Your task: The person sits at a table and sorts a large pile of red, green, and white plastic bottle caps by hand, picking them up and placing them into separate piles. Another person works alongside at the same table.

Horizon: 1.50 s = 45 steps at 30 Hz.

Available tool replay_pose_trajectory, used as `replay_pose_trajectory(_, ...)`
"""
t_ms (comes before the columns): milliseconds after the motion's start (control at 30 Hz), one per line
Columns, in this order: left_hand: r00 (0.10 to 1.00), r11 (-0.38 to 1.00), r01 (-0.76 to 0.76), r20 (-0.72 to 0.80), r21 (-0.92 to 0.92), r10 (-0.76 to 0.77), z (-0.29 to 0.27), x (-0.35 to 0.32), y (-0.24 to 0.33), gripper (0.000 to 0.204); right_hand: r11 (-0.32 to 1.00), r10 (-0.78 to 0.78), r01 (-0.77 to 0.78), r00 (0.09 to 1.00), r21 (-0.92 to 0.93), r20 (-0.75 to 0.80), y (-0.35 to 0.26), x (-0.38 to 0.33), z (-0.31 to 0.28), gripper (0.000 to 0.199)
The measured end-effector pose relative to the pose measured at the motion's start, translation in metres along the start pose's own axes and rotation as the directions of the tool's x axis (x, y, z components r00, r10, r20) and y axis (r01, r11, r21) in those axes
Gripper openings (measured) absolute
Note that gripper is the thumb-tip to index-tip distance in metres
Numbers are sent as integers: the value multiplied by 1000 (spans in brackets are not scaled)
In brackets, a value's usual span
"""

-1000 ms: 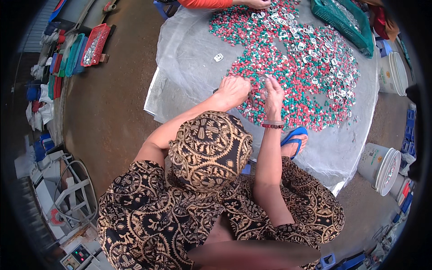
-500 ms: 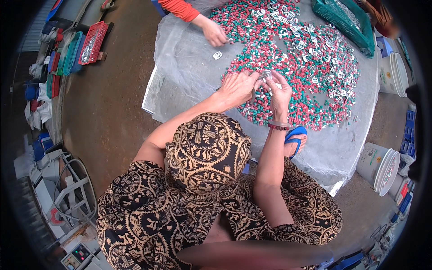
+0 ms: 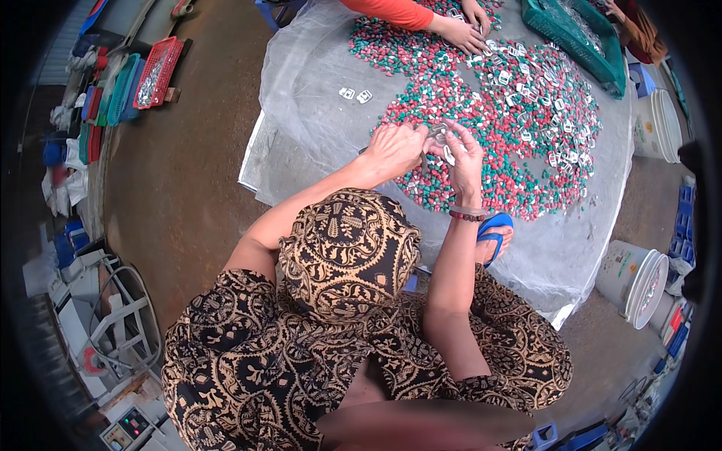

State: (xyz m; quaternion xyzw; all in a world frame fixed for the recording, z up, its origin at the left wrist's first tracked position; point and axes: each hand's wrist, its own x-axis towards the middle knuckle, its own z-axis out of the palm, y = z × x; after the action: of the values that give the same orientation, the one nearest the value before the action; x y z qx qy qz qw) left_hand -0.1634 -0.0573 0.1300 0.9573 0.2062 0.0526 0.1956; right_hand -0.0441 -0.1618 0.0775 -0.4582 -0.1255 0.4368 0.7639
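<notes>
Person's left hand (image 3: pixel 395 152) over the near edge of the spread of pieces: fingers curled inward, back of hand up; whatever it grips is hidden, so cannot tell. Right hand (image 3: pixel 466 159) just beside it, half closed, thumb and bent fingers round small silvery-white frame-shaped pieces (image 3: pixel 450 155); exact count unclear. Beaded and pale bracelets (image 3: pixel 467 215) on right wrist.

Below the hands, a wide scatter of small red, green and white pebble-like bits (image 3: pixel 511 135) on clear plastic sheeting (image 3: pixel 301 86) over a low grey bench (image 3: pixel 272 171). More frame pieces lie among the bits, mostly toward the right; two lie apart on bare sheeting, upper left. Foot in a blue flip-flop (image 3: pixel 494 234) near the right forearm.

Far side: co-worker's hands (image 3: pixel 460 34), orange-red sleeve (image 3: pixel 391 11), down at the scatter. Long green plastic basket (image 3: pixel 613 75) at upper right, pale contents. White round buckets (image 3: pixel 626 279) beyond the right edge.
</notes>
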Motion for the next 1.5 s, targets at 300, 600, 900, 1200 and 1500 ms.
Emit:
replay_pose_trajectory(300, 996, 994, -90, -25, -60, 88, -2, 3, 3, 22, 910, 184, -79, 957, 407, -226, 31, 9, -5, 17)
replay_pose_trajectory(600, 982, 957, 176, -18, -230, -185, -7, 2, -8, 29, 939, 63, 13, 976, 344, -209, 24, 6, -25, 24)
replay_pose_trajectory(900, 884, 890, 448, -107, -85, -455, 74, 20, -181, 35, 820, 46, -84, 996, 567, 81, 3, 1, -79, 32)
replay_pose_trajectory(1200, 922, 917, 384, -100, 111, -374, 103, 39, -212, 21, 869, 120, -57, 988, 492, -99, -6, 1, -59, 44)
replay_pose_trajectory(1500, 934, 889, 165, -222, -427, -280, 74, 24, -145, 28, 916, 198, -159, 978, 367, -70, 26, 15, -28, 20)
